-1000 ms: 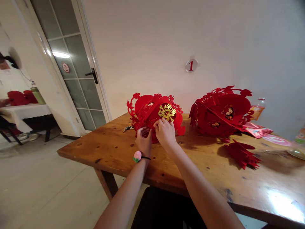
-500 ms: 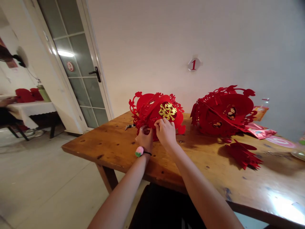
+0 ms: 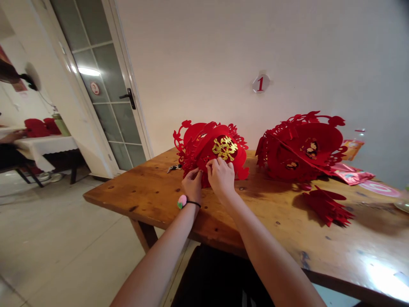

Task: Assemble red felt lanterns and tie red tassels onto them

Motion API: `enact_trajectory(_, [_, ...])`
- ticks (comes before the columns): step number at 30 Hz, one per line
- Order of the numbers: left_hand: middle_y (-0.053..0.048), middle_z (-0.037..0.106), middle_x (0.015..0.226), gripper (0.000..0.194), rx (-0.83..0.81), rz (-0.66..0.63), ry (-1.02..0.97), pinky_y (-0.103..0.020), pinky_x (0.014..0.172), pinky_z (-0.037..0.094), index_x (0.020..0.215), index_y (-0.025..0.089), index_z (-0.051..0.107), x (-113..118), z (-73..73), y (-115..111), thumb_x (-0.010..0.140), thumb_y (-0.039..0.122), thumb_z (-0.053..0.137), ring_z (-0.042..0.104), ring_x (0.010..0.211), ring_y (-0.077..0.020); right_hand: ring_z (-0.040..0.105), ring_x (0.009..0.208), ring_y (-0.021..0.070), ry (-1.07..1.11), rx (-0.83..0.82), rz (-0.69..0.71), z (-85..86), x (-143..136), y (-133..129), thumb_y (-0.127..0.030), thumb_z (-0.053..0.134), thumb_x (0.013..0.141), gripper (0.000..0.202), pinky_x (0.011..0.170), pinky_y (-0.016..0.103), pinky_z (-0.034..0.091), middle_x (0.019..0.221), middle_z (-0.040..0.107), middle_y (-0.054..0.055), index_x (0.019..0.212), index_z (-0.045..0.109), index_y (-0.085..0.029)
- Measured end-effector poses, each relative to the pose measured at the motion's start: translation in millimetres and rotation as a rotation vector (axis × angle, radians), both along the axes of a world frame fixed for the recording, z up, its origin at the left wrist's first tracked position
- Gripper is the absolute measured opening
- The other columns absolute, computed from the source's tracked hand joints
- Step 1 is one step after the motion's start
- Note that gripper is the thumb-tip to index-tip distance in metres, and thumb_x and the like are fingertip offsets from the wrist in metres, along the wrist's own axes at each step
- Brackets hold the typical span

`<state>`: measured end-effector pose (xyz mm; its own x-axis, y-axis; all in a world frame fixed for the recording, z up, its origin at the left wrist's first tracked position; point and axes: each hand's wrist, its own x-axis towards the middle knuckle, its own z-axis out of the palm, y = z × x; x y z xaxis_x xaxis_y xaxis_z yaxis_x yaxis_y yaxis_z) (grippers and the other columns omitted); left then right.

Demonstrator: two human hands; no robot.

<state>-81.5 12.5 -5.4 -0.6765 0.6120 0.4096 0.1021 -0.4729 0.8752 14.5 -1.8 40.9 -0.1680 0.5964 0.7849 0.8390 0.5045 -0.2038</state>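
A red cut-out lantern (image 3: 204,145) with a gold character on its side lies on the wooden table (image 3: 153,187). Both hands are at its near lower edge. My left hand (image 3: 192,185), a black band with a pink ball on its wrist, pinches the lantern's edge from the left. Just to the right, my right hand (image 3: 221,175) is closed with fingertips together on the same edge, below the gold character. The fingertips are partly hidden against the red material. A second red lantern (image 3: 300,149) with small printed figures rests to the right, untouched.
Folded red pieces (image 3: 329,207) lie at the right, near a pink packet (image 3: 353,174) and a bottle (image 3: 359,135). Dark metal keys or a clip (image 3: 174,169) lie left of the lantern. At far left, a person's hand (image 3: 12,136) is over a white-covered table (image 3: 47,146).
My left hand has turned slightly and its fingers have drawn closer together; the pink ball has shifted left. My right hand has barely moved.
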Motion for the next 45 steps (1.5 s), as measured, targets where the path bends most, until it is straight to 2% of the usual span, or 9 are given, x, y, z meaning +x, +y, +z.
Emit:
enact_trajectory(11, [-0.003,0.070,0.077,0.019,0.019,-0.106,-0.084,-0.025,0.072,0.047,0.078,0.012,0.069,3.2,0.4,-3.5,0.062,0.023,0.066,0.062,0.072,-0.0143,0.053,0.080,0.0184,0.024,0.019,-0.023,-2.1,1.5,6.8,-0.021,0.044,0.087,0.015,0.073,0.033,0.024,0.085,0.061,0.004,0.083,0.058,-0.019])
enact_trajectory(20, [-0.003,0.069,0.076,0.018,0.017,-0.102,-0.072,-0.025,0.070,0.048,0.077,0.012,0.068,7.1,3.4,-9.5,0.063,0.022,0.066,0.062,0.072,-0.0145,0.053,0.080,0.0183,0.040,-0.011,0.015,0.7,4.5,3.5,-0.020,0.045,0.085,0.013,0.073,0.033,0.024,0.084,0.061,0.004,0.081,0.057,-0.020])
enact_trajectory(35, [-0.003,0.069,0.072,0.018,0.032,-0.092,-0.065,-0.025,0.065,0.048,0.073,0.014,0.067,7.1,-1.2,-6.8,0.060,0.025,0.068,0.062,0.067,-0.0142,0.054,0.079,0.0174,0.082,-0.032,0.010,0.1,4.6,1.8,-0.020,0.045,0.085,0.013,0.073,0.032,0.025,0.086,0.062,0.003,0.083,0.057,-0.019])
enact_trajectory(45, [-0.004,0.069,0.075,0.019,0.048,-0.086,-0.006,-0.027,0.070,0.049,0.077,0.014,0.068,7.8,-6.4,-5.9,0.064,0.028,0.067,0.063,0.069,-0.0154,0.053,0.083,0.0180,0.095,-0.038,0.007,-0.9,4.4,2.6,-0.020,0.044,0.086,0.014,0.074,0.032,0.025,0.088,0.062,0.005,0.084,0.058,-0.018])
